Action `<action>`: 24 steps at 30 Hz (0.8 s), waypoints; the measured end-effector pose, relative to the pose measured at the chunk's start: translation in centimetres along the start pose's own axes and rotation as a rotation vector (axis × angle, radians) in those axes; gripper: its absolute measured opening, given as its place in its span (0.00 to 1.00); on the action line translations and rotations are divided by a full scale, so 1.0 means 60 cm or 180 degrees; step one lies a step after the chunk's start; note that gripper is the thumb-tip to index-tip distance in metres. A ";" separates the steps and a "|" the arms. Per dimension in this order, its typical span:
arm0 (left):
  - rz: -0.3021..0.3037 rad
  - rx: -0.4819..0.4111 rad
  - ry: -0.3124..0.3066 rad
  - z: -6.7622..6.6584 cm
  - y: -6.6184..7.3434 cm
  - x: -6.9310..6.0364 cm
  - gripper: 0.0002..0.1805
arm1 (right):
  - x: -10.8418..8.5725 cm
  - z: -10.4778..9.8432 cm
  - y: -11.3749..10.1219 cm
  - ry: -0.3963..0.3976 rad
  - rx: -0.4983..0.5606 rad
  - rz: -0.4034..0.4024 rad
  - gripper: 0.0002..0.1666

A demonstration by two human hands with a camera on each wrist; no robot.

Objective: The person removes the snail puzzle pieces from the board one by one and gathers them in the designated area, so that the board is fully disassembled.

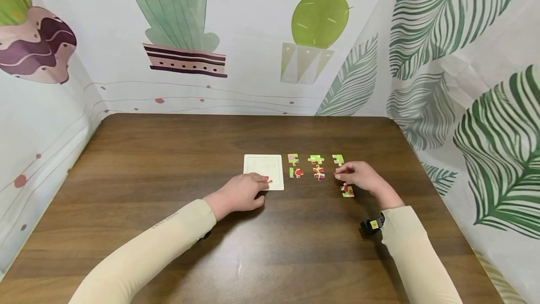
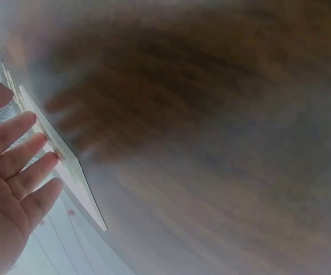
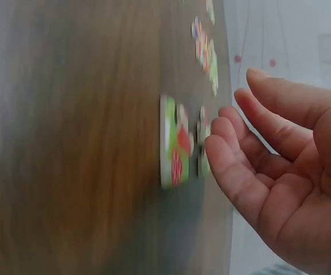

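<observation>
My left hand (image 1: 242, 192) rests over the lower right of a white square puzzle tray (image 1: 255, 165), its fingers extended in the left wrist view. Beneath its fingertips a red puzzle piece (image 1: 268, 180) shows in part; the rest is covered. Over at the right, my right hand (image 1: 360, 176) hovers by the pieces with loosely bent fingers. Nothing shows between its thumb and fingers in the right wrist view. Just below it lies a green and red corner piece (image 1: 348, 191). A green piece (image 1: 338, 159) lies beyond its fingertips, which partly hide another piece.
Between the hands lie more jigsaw pieces: a green one with a pink flower (image 1: 293, 158), a green tabbed one (image 1: 315, 159), a red and green one (image 1: 296, 172) and a multicoloured one (image 1: 318, 172). The brown wooden table (image 1: 168, 154) meets a patterned wall cloth (image 1: 249, 60) behind.
</observation>
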State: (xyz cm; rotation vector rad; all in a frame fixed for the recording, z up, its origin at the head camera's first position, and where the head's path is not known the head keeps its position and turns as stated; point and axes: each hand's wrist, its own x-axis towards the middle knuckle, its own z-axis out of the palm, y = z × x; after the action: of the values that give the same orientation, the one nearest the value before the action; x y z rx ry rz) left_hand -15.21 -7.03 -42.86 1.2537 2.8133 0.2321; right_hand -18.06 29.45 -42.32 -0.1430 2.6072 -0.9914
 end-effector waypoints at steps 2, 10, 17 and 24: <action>0.0005 0.0024 0.0002 0.000 -0.001 0.001 0.19 | -0.001 0.007 -0.009 -0.0026 0.0047 0.0014 0.18; -0.0010 -0.0035 0.0096 0.002 -0.004 0.000 0.18 | 0.004 0.032 -0.034 -0.0147 0.0529 -0.0016 0.19; -0.0054 -0.0058 0.0185 0.007 -0.008 -0.013 0.22 | 0.014 0.061 -0.049 -0.0195 0.0991 0.0010 0.22; -0.0107 -0.0055 0.0081 0.007 -0.009 -0.027 0.24 | 0.023 0.092 -0.072 -0.0153 0.1097 0.0024 0.23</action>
State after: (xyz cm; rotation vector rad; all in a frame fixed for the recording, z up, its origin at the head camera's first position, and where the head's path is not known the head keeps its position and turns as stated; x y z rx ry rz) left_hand -14.50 -8.54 -43.37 1.2077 2.8447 0.2718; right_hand -17.50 22.47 -43.72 -0.0692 2.3492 -1.3957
